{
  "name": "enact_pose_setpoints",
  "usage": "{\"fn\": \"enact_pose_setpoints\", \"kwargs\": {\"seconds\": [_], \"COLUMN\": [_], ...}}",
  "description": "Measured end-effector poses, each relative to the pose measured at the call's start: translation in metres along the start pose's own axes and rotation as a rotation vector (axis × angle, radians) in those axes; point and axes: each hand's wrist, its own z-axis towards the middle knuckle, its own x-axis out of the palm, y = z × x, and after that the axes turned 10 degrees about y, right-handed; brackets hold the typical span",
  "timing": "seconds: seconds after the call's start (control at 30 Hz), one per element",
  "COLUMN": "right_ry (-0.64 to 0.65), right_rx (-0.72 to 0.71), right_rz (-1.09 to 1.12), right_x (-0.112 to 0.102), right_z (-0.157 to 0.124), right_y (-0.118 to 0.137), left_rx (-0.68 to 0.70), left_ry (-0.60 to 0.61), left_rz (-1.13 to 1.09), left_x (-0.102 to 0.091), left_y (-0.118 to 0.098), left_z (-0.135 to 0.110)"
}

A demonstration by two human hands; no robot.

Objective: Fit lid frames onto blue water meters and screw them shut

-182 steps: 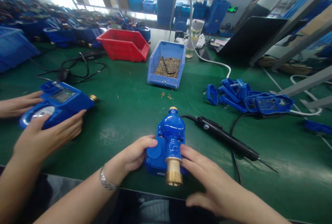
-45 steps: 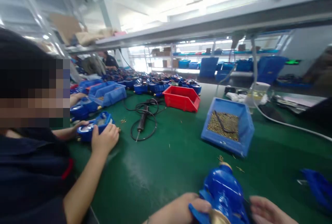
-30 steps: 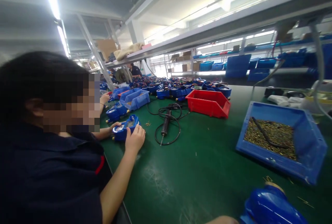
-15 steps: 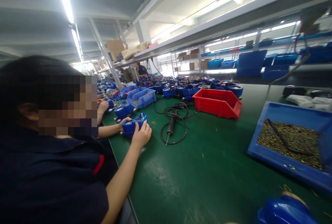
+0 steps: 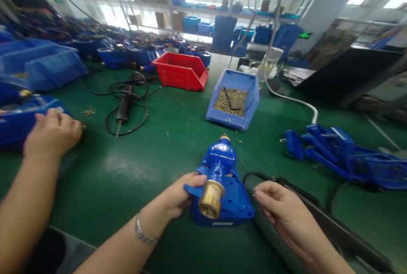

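Note:
A blue water meter point(image 5: 222, 176) with brass threaded ends lies on the green bench point(image 5: 143, 155), its near brass fitting point(image 5: 210, 197) pointing at me. My left hand point(image 5: 178, 195) grips the meter's left side, fingers wrapped on its flange. Just right of the meter, my right hand point(image 5: 280, 212) hovers with its fingers curled and the thumb against the fingertips; what they pinch is too small to see. A black electric screwdriver point(image 5: 321, 217) lies under and behind that hand.
A blue bin point(image 5: 233, 122) of brass screws stands beyond the meter, a red bin point(image 5: 181, 70) further back. Blue plastic covers point(image 5: 333, 151) are piled at the right. A co-worker's hand point(image 5: 52, 132) rests on another meter point(image 5: 15, 123) at left, near a second screwdriver point(image 5: 122, 109).
The view has swung from the co-worker and the long bench at the left back down to my spot. Both my hands and the whole meter are in sight again.

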Motion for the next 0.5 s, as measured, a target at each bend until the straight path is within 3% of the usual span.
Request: {"fn": "enact_pose_setpoints", "kwargs": {"seconds": [0.3, 0.43, 0.5], "right_ry": [0.1, 0.112, 0.087], "right_rx": [-0.135, -0.194, -0.234], "right_rz": [-0.725, -0.868, -0.825], "right_x": [0.013, 0.011, 0.013], "right_z": [-0.019, -0.026, -0.017], "right_y": [0.028, 0.029, 0.027], "left_rx": [-0.032, 0.023, 0.077], "left_ry": [-0.033, -0.039, 0.025], "left_rz": [0.014, -0.009, 0.03], "left_x": [0.001, 0.004, 0.002], "left_y": [-0.007, 0.001, -0.006], "left_z": [-0.006, -0.004, -0.005]}}
